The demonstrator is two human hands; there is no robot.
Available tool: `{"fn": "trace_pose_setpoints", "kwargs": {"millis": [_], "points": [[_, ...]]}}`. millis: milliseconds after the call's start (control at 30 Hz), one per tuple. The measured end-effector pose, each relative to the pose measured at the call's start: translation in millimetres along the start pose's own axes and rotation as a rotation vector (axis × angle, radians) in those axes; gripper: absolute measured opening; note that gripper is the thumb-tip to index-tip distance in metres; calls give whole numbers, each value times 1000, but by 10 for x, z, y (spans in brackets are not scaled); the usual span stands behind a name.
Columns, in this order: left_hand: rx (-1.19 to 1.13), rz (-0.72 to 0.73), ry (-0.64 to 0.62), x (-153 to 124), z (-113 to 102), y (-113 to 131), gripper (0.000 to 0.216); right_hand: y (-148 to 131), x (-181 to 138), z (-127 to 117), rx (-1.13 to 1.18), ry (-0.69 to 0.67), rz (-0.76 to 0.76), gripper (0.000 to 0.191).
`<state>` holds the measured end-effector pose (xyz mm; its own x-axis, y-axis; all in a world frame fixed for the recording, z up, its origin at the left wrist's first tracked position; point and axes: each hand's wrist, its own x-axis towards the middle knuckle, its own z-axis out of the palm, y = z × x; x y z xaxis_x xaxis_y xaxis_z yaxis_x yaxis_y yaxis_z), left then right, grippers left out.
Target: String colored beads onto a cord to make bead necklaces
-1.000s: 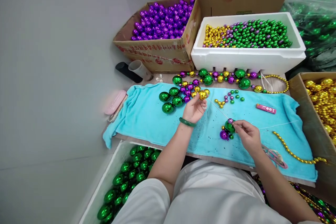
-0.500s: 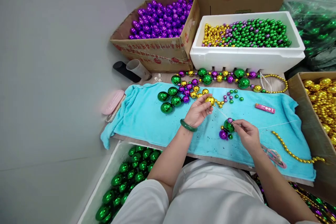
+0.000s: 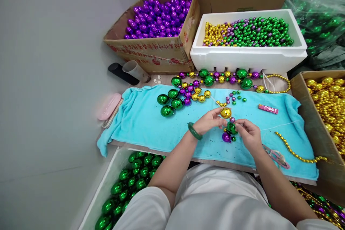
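Observation:
Over the blue towel [image 3: 151, 133], my left hand [image 3: 208, 123] pinches a large gold bead [image 3: 225, 113] between thumb and fingers. A small purple bead [image 3: 232, 119] sits just below it, against a big green bead [image 3: 231, 128]. My right hand [image 3: 250, 134] is closed at the green bead's right side, fingertips pinching the beaded string. Below hang or lie a larger purple bead [image 3: 226, 137] and a small green bead [image 3: 234, 138]. A thin white string [image 3: 280, 126] trails right across the towel. A green bangle [image 3: 194, 131] circles my left wrist.
Loose large green beads [image 3: 167, 111] and small beads [image 3: 234, 97] lie on the towel. Behind stand a carton of purple beads [image 3: 185, 46] and a white foam box [image 3: 248, 57]. A finished-looking bead strand, pink lighter-like packet [image 3: 268, 109], scissors [image 3: 277, 157] and gold bead chain [image 3: 288, 147] lie around.
My left hand has brought the gold bead right and down along the string, against the small purple bead. My right hand stays by the green bead. The view has shifted slightly.

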<state>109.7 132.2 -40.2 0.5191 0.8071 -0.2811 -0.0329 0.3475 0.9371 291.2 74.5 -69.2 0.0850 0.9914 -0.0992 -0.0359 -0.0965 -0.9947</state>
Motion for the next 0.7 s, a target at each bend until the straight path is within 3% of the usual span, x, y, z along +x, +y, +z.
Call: {"fn": "trace_pose_setpoints", "kwargs": {"millis": [33,200,267,400,567,700], "points": [[136,11,30,38,-25,-14,60,-10,10,-15,8,25,-5,18],[991,250,409,401,-97,36,27,-50,44,-171,38,192,-50,17],[1262,329,389,586,-21,77,24,-64,46,-226,59,249,-72,16],[1587,343,152,886,260,73,24,-70,25,-287,80,301,-98,15],[1604,213,174,1023,461,-45,27,-8,-20,-312,63,266,-67,15],[1206,242,296,1008,377,-90,19,9,-36,-319,52,247,-27,17]]}}
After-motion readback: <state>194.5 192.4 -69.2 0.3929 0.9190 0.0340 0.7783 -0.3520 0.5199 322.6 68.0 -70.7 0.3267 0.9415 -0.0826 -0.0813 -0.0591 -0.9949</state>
